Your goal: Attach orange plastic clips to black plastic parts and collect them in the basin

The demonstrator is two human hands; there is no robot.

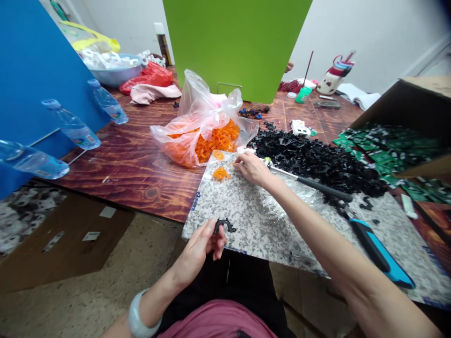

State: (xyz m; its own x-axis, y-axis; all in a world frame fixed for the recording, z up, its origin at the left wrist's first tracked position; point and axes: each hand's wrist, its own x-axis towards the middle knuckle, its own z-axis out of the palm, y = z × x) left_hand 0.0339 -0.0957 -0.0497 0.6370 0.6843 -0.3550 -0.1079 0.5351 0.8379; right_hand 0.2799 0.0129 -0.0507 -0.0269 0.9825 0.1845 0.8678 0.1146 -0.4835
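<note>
My left hand (204,244) is closed on a small black curved plastic part (224,223), held over the near edge of the speckled board (243,211). My right hand (252,166) reaches across to the far part of the board, its fingers bent together. A speck of orange shows at those fingertips; what they grip is hardly visible. Just left of them lie small orange plastic pieces (221,173). Behind, an open clear bag (165,141) holds many more orange pieces (218,141). Right of my right hand spreads a heap of black plastic parts (310,157).
A screwdriver (310,182) rests by the black heap, and blue-handled pliers (384,253) lie at the right. A carton (416,103) spills green circuit boards (380,150). Water bottles (75,124) lie at the left against a blue panel (31,84). A green panel (236,47) stands behind.
</note>
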